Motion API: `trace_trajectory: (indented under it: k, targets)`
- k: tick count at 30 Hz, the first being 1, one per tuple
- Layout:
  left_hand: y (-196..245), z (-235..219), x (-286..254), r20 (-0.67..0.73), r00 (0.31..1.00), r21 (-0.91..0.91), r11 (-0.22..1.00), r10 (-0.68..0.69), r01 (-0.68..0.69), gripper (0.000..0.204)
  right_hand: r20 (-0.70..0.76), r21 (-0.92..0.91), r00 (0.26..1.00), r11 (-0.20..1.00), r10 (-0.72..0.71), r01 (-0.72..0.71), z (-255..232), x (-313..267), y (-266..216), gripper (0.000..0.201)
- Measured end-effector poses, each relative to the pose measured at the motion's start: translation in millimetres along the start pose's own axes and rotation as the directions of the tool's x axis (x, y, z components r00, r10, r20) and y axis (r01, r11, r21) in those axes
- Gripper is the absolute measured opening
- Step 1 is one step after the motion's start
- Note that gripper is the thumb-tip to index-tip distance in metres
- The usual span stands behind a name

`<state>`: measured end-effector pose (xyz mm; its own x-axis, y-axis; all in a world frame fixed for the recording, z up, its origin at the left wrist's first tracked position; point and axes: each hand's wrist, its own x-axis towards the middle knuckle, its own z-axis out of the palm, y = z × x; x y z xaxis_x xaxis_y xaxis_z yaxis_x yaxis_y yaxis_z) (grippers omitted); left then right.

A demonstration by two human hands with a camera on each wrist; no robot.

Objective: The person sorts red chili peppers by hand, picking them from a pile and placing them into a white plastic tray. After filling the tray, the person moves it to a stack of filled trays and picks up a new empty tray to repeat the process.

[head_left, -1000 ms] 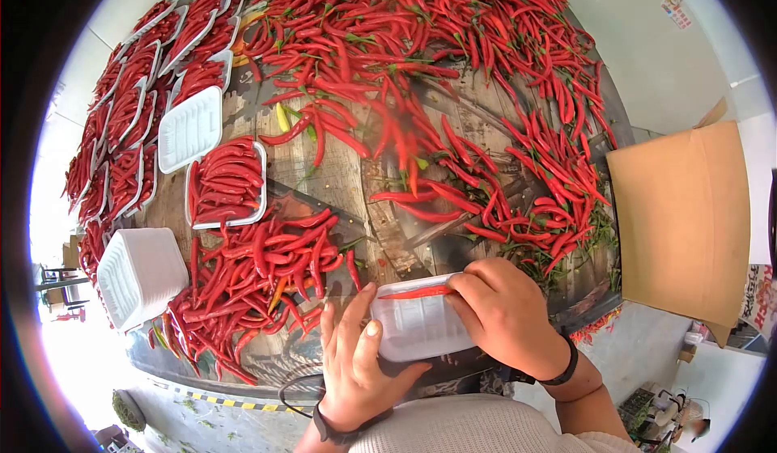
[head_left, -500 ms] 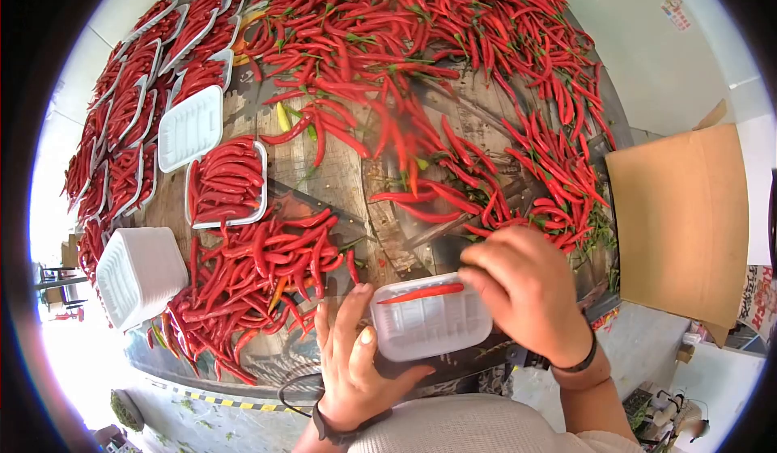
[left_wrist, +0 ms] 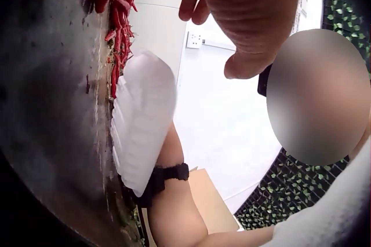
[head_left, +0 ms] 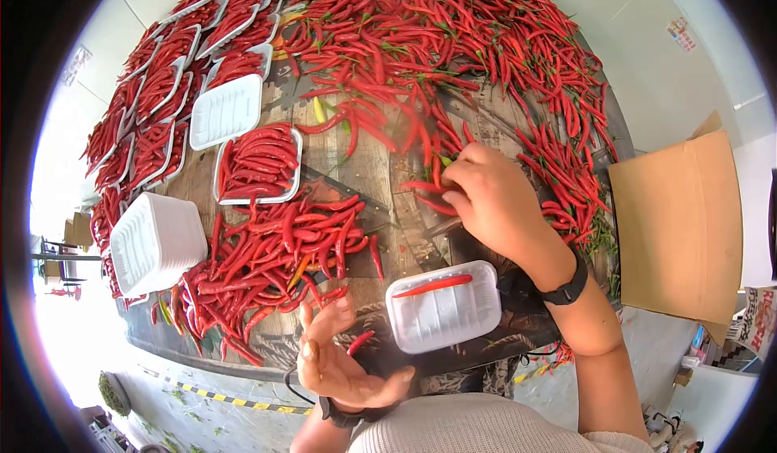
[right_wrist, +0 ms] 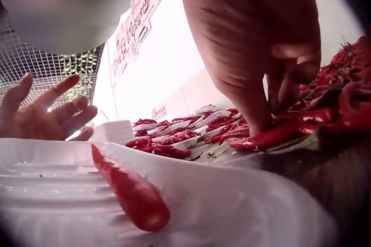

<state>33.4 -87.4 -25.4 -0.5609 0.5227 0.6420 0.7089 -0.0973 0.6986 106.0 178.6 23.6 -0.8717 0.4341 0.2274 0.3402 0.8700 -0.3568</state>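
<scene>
A white plastic tray (head_left: 441, 323) lies near the table's front edge with one red chili pepper (head_left: 431, 286) in it, along its far side. Beyond the tray, my right hand (head_left: 495, 202) reaches down to loose chilies on the table. Its thumb and fingers pinch a red chili (right_wrist: 275, 135), seen in the right wrist view. My left hand (head_left: 340, 364) is left of the tray, palm turned up, fingers loosely bent and holding nothing. Close by it lies a short red chili (head_left: 361, 341).
A chili heap (head_left: 275, 247) lies left of centre, beside a stack of white trays (head_left: 158, 243). A filled tray (head_left: 259, 162), an upturned tray (head_left: 227, 112) and several more filled trays stand farther left. Chilies (head_left: 453, 24) cover the back; a cardboard box (head_left: 676, 226) stands at the right.
My right hand let go of the chili in the tray and moved up and away to the loose chilies. My left hand drew back from the tray and turned palm up.
</scene>
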Motion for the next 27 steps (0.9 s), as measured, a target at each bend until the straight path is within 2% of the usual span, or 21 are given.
trace_trajectory:
  k: [2, 4, 6, 8, 10, 14, 16, 18, 19, 20, 22, 23, 24, 26, 27]
  targets:
    - [-1, 1, -2, -0.074, 0.997, -0.02, 1.0, 0.005, -0.007, 0.121, -0.015, 0.01, 1.0, 1.0, 0.004, -0.004, -11, -3, -5, 0.018]
    - [-3, 2, -7, -0.114, 0.993, -0.036, 0.999, 0.003, -0.007, 0.122, -0.186, 0.017, 0.979, 0.996, -0.08, 0.085, -23, -12, -9, 0.022]
    - [-4, 2, -11, -0.221, 0.975, -0.139, 0.989, 0.013, -0.044, 0.124, -0.151, 0.103, 0.988, 0.993, -0.034, 0.05, -36, -29, -18, 0.023]
    - [0, -2, -7, -0.195, 0.981, -0.119, 0.992, 0.022, -0.046, 0.129, -0.131, 0.142, 0.99, 0.987, -0.057, 0.076, -44, -51, -26, 0.024]
    - [7, -6, 0, -0.074, 0.995, -0.005, 0.998, 0.069, -0.07, 0.132, 0.046, 0.237, 0.996, 0.97, -0.074, 0.061, -49, -70, -33, 0.025]
    - [20, -18, -3, -0.019, 0.99, 0.12, 0.984, 0.137, -0.134, 0.14, 0.111, 0.246, 0.99, 0.968, -0.087, 0.058, -37, -100, -46, 0.025]
    - [25, -26, -4, -0.045, 0.994, 0.144, 0.985, 0.102, -0.095, 0.136, 0.099, 0.225, 0.992, 0.973, -0.077, 0.053, -30, -105, -52, 0.025]
    - [20, -50, -8, -0.017, 1.0, 0.255, 0.967, -0.01, 0.014, 0.121, 0.061, 0.191, 0.993, 0.977, -0.104, 0.09, -22, -108, -56, 0.021]
    - [21, -59, -5, 0.028, 0.998, 0.285, 0.958, -0.05, 0.04, 0.095, 0.058, 0.203, 0.993, 0.975, -0.099, 0.086, -18, -108, -57, 0.021]
    - [22, -66, -5, 0.036, 0.998, 0.295, 0.955, -0.049, 0.036, 0.095, 0.038, 0.15, 0.993, 0.984, -0.108, 0.101, -14, -108, -58, 0.019]
    - [26, -76, -4, 0.1, 0.977, 0.439, 0.889, -0.19, 0.128, 0.075, 0.015, 0.103, 0.992, 0.988, -0.121, 0.119, -9, -105, -59, 0.017]
    - [30, -74, -1, 0.07, 0.967, 0.459, 0.869, -0.245, 0.187, 0.052, 0.021, 0.08, 0.993, 0.991, -0.113, 0.111, -8, -103, -59, 0.016]
    - [29, -74, -1, 0.07, 0.967, 0.465, 0.866, -0.244, 0.185, 0.052, 0.029, 0.056, 0.994, 0.993, -0.104, 0.102, -7, -102, -59, 0.016]
    - [28, -74, 0, 0.241, 0.898, 0.556, 0.811, -0.368, 0.183, 0.038, 0.022, 0.046, 0.993, 0.992, -0.115, 0.113, -6, -101, -59, 0.015]
    - [30, -68, 3, 0.252, 0.882, 0.57, 0.797, -0.399, 0.198, 0.029, 0.015, 0.03, 0.993, 0.992, -0.121, 0.12, -5, -100, -59, 0.014]
